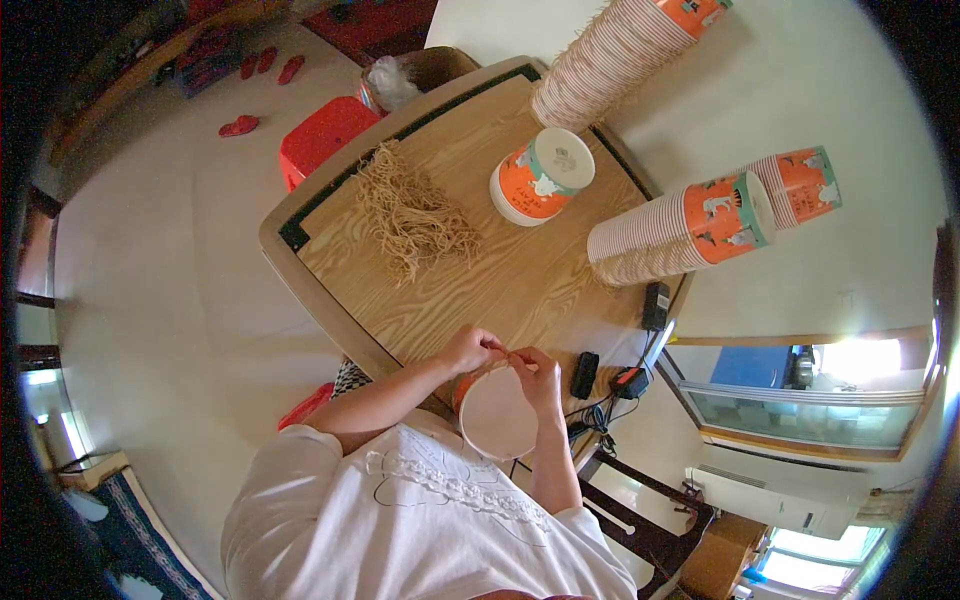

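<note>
A round paper tub (498,415) with a pale disc-shaped face and an orange side rests against my body at the table's near edge. At its far edge my left hand (472,350) and my right hand (538,380) meet, both with fingertips pinched together. What they pinch is too small to make out. Beyond them a loose heap of tan paper cords (412,215) lies on the wood-grain table (480,300). Farther off, a short stack of orange-and-green printed paper tubs (545,180) stands upside down.
Tall nested stacks of tubs stand at the back (615,65) and right (680,230), cords hanging along their sides. Another stack (800,185) is behind. A black adapter (656,305), a black device (586,375) and cables lie at the right edge. A red stool (325,135) stands left.
</note>
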`<action>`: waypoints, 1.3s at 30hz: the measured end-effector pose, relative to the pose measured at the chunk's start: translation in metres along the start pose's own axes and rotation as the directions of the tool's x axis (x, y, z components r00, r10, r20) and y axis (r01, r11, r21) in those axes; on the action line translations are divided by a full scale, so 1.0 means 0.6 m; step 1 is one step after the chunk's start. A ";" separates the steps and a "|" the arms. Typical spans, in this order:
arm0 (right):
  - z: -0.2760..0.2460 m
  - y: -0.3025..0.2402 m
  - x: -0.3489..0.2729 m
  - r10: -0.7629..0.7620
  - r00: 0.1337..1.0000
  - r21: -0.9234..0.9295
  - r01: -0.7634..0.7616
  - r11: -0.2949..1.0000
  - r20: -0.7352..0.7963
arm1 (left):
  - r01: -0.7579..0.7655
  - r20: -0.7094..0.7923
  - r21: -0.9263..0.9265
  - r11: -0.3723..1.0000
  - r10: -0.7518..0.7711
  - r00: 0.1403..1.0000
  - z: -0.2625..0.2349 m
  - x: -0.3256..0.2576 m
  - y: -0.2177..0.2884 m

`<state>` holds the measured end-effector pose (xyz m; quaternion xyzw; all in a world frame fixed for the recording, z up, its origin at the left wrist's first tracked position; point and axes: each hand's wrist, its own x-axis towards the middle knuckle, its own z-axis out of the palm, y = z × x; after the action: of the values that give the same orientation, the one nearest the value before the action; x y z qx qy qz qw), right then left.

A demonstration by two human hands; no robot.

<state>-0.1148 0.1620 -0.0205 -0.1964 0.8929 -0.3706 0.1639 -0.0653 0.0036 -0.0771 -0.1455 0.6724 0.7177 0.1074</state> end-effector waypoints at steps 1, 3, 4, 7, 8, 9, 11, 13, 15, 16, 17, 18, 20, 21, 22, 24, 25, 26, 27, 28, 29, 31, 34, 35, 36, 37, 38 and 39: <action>0.001 0.004 0.001 -0.001 1.000 0.000 0.001 1.000 0.001 | 0.002 -0.002 0.070 0.998 -0.002 1.000 -0.002 -0.002 0.008; 0.003 0.011 0.002 0.005 1.000 0.003 -0.005 1.000 0.008 | -0.009 -0.012 0.092 0.996 0.010 1.000 -0.001 0.000 0.007; 0.003 0.012 0.002 0.005 1.000 0.003 -0.005 1.000 0.008 | -0.018 -0.021 0.116 0.993 0.021 1.000 -0.002 -0.001 0.012; 0.003 0.015 0.002 0.023 1.000 0.028 -0.023 0.999 0.013 | -0.006 -0.020 0.119 0.993 0.008 1.000 -0.003 -0.008 0.026; 0.003 0.020 0.003 0.040 0.999 0.028 -0.041 0.999 0.025 | -0.006 -0.019 0.120 0.993 0.009 1.000 -0.001 -0.007 0.025; 0.003 0.023 0.002 0.058 0.998 0.027 -0.059 0.998 0.037 | -0.030 -0.024 0.083 0.996 0.033 0.999 0.002 -0.005 0.021; 0.003 0.012 0.005 0.054 0.998 0.070 -0.056 0.996 0.037 | -0.053 -0.035 0.046 0.998 0.055 0.998 0.007 0.002 0.004; 0.001 0.000 0.007 0.052 0.998 0.113 -0.056 0.992 0.035 | -0.012 -0.070 -0.015 1.000 0.010 0.997 0.015 0.010 -0.015; 0.001 -0.007 0.008 0.002 0.994 0.145 -0.018 0.989 0.107 | -0.012 -0.062 -0.061 0.998 0.008 0.998 0.018 0.016 -0.032; 0.000 -0.004 0.008 0.004 0.994 0.145 -0.019 0.989 0.105 | -0.014 -0.052 -0.107 0.994 0.009 0.999 0.019 0.017 -0.034; 0.001 0.002 0.009 0.006 0.993 0.176 -0.027 0.984 0.118 | -0.014 -0.050 -0.106 0.994 0.009 0.999 0.017 0.017 -0.037; 0.001 0.008 0.010 0.008 0.991 0.206 -0.036 0.978 0.133 | 0.007 -0.021 -0.153 0.988 -0.010 1.000 0.013 0.018 -0.040; -0.004 0.019 0.012 0.013 0.990 0.224 -0.045 0.973 0.144 | 0.030 0.014 -0.199 0.980 -0.028 1.000 0.011 0.018 -0.035; -0.005 0.024 0.012 0.014 0.988 0.243 -0.053 0.969 0.157 | 0.049 0.014 -0.181 0.982 -0.047 0.999 0.010 0.017 -0.033; -0.003 0.023 0.012 0.014 0.987 0.244 -0.053 0.968 0.159 | 0.068 0.008 -0.163 0.984 -0.068 0.998 0.009 0.015 -0.031; 0.002 0.021 0.016 0.069 0.977 0.298 -0.129 0.946 0.202 | 0.083 -0.001 -0.166 0.983 -0.085 0.996 0.007 0.010 -0.027; 0.002 0.014 0.017 0.069 0.977 0.298 -0.129 0.946 0.203 | 0.096 -0.007 -0.169 0.981 -0.099 0.995 0.007 0.009 -0.027; 0.001 0.006 0.019 0.070 0.971 0.274 -0.133 0.953 0.229 | 0.096 -0.007 -0.169 0.981 -0.099 0.995 0.008 0.010 -0.029; 0.000 0.001 0.020 0.070 0.964 0.249 -0.136 0.959 0.255 | 0.095 -0.016 -0.162 0.982 -0.099 0.995 0.009 0.011 -0.031; -0.001 0.007 0.021 0.072 0.965 0.248 -0.137 0.959 0.253 | 0.094 -0.021 -0.154 0.984 -0.098 0.995 0.009 0.011 -0.024; -0.001 0.014 0.022 0.068 0.966 0.256 -0.133 0.957 0.248 | 0.093 -0.019 -0.154 0.984 -0.097 0.995 0.008 0.009 -0.018; -0.001 0.020 0.022 0.061 0.967 0.264 -0.127 0.956 0.246 | 0.108 0.015 -0.142 0.984 -0.107 0.994 0.002 0.003 -0.006; -0.001 0.018 0.021 0.037 0.980 0.287 -0.094 0.953 0.198 | 0.136 0.022 -0.150 0.979 -0.134 0.991 -0.001 0.007 -0.018; -0.003 0.018 0.021 0.047 0.978 0.276 -0.104 0.955 0.205 | 0.136 0.022 -0.151 0.979 -0.135 0.991 -0.001 0.008 -0.022; -0.004 0.017 0.020 0.057 0.976 0.265 -0.114 0.957 0.212 | 0.124 0.030 -0.166 0.978 -0.121 0.992 -0.001 0.008 -0.027; -0.005 0.013 0.020 0.058 0.975 0.266 -0.116 0.957 0.213 | 0.114 0.039 -0.180 0.977 -0.109 0.993 -0.002 0.006 -0.025; -0.006 0.007 0.020 0.080 0.973 0.248 -0.134 0.959 0.217 | 0.116 0.039 -0.179 0.977 -0.110 0.993 -0.004 0.003 -0.024; -0.007 0.004 0.020 0.101 0.970 0.229 -0.152 0.961 0.222 | 0.129 0.045 -0.196 0.972 -0.122 0.991 -0.006 0.000 -0.022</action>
<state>-0.1277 0.1601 -0.0211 -0.1546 0.8291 -0.4440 0.3027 -0.0605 0.0012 -0.0899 -0.1858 0.5850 0.7754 0.1485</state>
